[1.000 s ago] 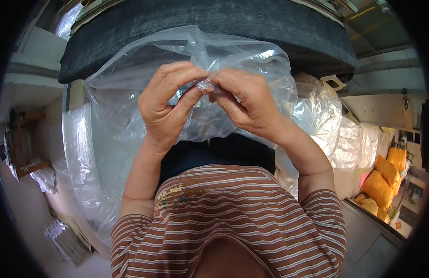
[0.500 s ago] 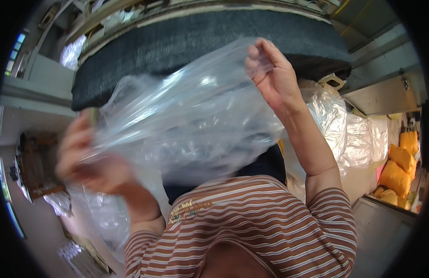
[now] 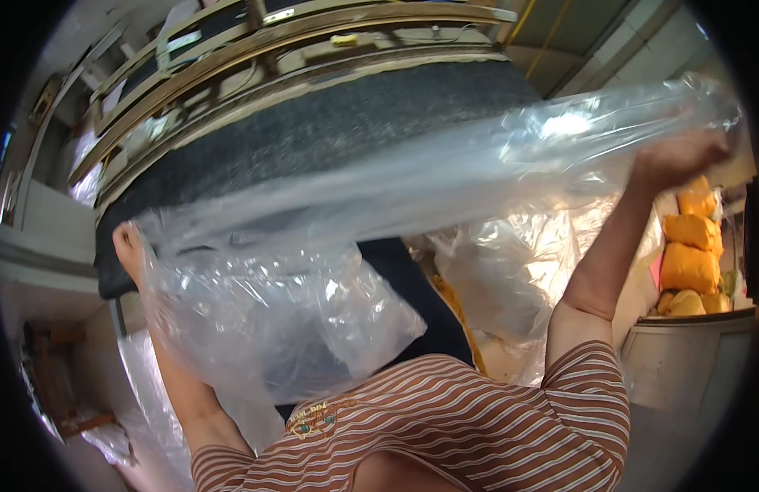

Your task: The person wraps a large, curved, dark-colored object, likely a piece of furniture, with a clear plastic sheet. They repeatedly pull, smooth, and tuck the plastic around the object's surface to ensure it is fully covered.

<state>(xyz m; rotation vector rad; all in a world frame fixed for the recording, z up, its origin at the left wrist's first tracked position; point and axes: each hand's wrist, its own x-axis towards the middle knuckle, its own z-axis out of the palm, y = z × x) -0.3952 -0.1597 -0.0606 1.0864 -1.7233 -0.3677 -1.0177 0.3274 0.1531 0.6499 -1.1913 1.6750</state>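
A large clear plastic sheet or bag [image 3: 445, 176] stretches across in front of me, its upper band pulled wide between my two hands. My left hand [image 3: 128, 248] grips its left end, the fingers curled closed beside the dark cloth edge. At the far right, my right hand [image 3: 681, 156] is raised at the other end of the plastic; motion blurs its fingers, and part of the film lies over them. A crumpled lower part of the plastic [image 3: 273, 320] hangs in front of my body and over my left forearm.
Beyond the plastic is a table covered with dark cloth [image 3: 330, 123], with wooden rails [image 3: 297, 41] along its far side. More clear plastic [image 3: 511, 287] is heaped at the right. Yellow-orange bundles [image 3: 691, 266] are stacked farther right, above a pale cabinet [image 3: 683, 361].
My hands have moved far apart, the left one outward and the right one far to the right. The plastic between them has gone from a bunched shape to a long stretched band.
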